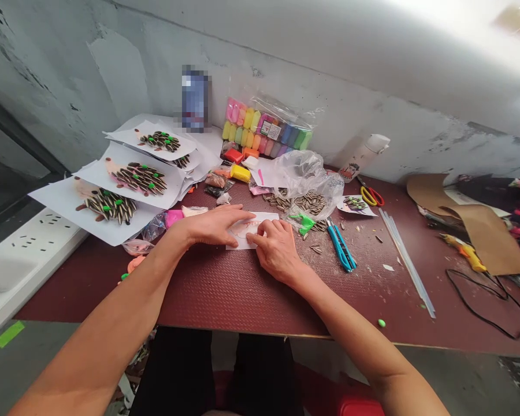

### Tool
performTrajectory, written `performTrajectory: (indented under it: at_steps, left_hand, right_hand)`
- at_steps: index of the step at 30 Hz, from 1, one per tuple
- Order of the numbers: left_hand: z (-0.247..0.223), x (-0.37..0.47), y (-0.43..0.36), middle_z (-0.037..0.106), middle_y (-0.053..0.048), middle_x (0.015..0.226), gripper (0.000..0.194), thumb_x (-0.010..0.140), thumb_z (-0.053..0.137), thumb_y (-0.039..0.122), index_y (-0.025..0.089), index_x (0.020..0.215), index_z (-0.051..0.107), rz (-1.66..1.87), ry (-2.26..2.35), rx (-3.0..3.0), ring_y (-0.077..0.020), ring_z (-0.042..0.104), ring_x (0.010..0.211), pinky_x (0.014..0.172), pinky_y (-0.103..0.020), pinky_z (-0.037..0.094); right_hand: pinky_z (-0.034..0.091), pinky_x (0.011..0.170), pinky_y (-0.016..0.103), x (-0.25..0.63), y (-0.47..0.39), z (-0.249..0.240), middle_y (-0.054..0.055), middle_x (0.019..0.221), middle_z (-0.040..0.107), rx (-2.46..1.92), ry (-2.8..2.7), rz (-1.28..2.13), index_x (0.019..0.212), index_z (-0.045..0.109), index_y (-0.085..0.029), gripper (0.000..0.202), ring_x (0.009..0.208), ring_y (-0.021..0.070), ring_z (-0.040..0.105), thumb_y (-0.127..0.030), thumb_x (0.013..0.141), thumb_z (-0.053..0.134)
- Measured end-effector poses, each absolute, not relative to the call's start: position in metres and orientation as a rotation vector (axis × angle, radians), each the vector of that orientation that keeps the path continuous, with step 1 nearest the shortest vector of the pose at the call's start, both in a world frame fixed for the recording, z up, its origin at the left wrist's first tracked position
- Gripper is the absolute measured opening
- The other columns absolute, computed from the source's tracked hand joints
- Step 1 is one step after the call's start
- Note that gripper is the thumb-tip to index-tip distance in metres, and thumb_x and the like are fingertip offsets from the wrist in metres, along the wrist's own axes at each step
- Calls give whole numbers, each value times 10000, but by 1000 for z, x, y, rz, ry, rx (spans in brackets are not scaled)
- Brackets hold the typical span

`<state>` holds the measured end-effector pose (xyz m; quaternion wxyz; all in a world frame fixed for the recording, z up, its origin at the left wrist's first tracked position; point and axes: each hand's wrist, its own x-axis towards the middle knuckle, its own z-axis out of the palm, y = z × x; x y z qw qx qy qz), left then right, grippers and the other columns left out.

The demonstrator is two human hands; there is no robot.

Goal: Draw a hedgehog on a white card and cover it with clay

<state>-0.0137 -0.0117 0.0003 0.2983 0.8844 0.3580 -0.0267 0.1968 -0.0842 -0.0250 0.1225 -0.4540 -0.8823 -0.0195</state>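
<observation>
Two bare arms (125, 300) reach over a dark red tabletop (208, 294) with a bumpy skin. Small white paper (245, 230) lies flat under both hands, with a thin, curvy line drawn on it. The left hand (216, 224) is spread wide, touching the paper. The right hand (278, 245) is curled, thumb and finger close together on the paper; I cannot tell if they pinch something tiny. Past it are stripy, pointed seeds (301, 202), a crinkly clear bag (305, 173) and a smooth blue cutter (341, 247). Bright, chunky blocks (255, 120) fill a see-through pack; its white label (271, 130) has words too small to read.
</observation>
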Motion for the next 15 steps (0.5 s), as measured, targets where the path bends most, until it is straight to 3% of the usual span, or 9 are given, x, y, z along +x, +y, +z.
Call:
performTrajectory:
  at_steps: [15]
  left_hand:
    - [-4, -15, -11, 345, -94, 1654, 828, 791, 675, 314, 221, 1554, 369, -52, 934, 2350, -295, 196, 1561, 1245, -444, 219]
  right_hand:
    - [270, 879, 375, 203, -82, -25, 74, 995, 615, -1399, -2522, -92, 973, 750, -223, 244, 906, 215, 445, -168, 958, 513]
